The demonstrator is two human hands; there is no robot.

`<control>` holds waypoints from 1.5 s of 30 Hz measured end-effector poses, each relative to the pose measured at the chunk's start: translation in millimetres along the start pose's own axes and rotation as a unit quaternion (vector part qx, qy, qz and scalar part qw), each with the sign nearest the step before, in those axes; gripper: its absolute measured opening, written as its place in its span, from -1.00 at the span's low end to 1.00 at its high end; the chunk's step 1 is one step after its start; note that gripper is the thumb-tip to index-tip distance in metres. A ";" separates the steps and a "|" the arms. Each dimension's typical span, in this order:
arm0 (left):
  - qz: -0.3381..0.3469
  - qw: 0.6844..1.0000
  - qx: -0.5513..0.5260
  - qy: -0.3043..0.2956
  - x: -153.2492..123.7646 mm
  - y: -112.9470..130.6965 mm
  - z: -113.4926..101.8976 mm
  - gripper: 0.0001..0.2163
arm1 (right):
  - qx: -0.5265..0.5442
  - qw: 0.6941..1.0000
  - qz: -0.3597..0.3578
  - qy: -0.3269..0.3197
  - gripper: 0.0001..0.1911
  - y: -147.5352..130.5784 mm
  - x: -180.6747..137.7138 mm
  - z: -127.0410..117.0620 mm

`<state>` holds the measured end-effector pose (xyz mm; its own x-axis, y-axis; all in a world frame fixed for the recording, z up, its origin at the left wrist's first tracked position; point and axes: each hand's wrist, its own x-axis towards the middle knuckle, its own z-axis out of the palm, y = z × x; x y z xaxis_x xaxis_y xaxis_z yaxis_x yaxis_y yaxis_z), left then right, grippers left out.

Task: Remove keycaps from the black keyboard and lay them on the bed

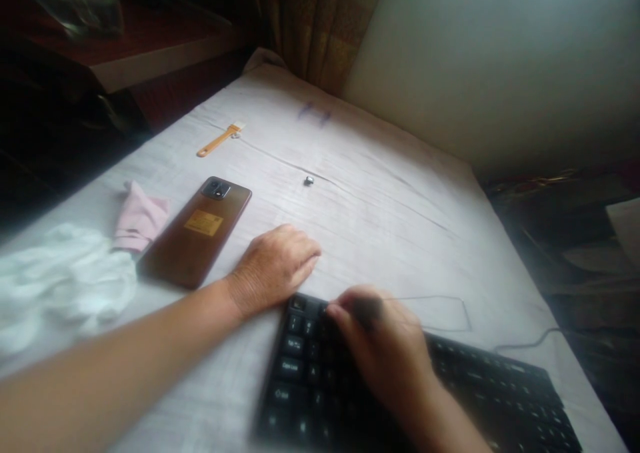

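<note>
A black keyboard (500,386) lies at the lower right, its near part blurred. Over its upper left keys is my right hand (385,346), thumb and fingers pinched together. It holds what looks like a wire keycap puller (367,308), with a dark blurred handle and a thin squared wire loop stretching out to the right. My left hand (277,263) rests on the sheet just beyond the keyboard's upper left corner. Its fingers are curled under, so anything inside them is hidden. Left of that hand, a brown phone (200,236) lies back side up.
Farther off lie a small orange-handled brush (220,139) and a tiny dark, shiny piece (309,181). A pink cloth (141,218) and a white cloth (60,279) are at left. The keyboard cable (530,341) runs right. A wooden table (160,56) stands behind at left.
</note>
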<state>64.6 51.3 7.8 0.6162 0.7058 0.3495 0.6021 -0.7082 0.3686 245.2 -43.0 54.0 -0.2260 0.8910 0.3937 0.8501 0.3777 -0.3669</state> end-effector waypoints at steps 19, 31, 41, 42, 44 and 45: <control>0.007 1.000 0.006 0.002 0.4 -0.1 -0.4 -0.87 | 0.042 0.998 -0.018 0.041 -0.88 2.1 -6.5 6.9; 0.011 1.000 0.002 0.007 0.4 0.5 -1.2 -0.88 | 0.090 0.994 0.021 0.051 -0.92 5.1 -8.3 6.8; 0.010 1.000 0.003 0.007 0.5 0.8 -1.7 -0.90 | 0.102 0.993 0.023 0.046 -0.94 5.3 -8.4 6.8; 0.010 1.000 0.002 0.008 0.4 0.6 -1.7 -0.90 | 0.109 0.993 0.028 0.037 -0.94 5.9 -8.0 6.1; 0.011 1.000 0.001 0.010 0.4 0.1 -1.2 -0.90 | 0.136 0.990 0.038 0.005 -0.96 7.7 -6.3 3.2; 0.011 1.000 0.001 0.011 0.4 -0.2 -0.8 -0.89 | 0.154 0.987 0.042 -0.015 -0.96 9.0 -5.2 1.0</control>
<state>64.3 51.7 8.5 0.6185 0.6900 0.3760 0.5892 -0.7238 0.3592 253.5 -44.0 47.8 -0.1777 0.9279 0.3277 0.6826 0.3561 -0.6381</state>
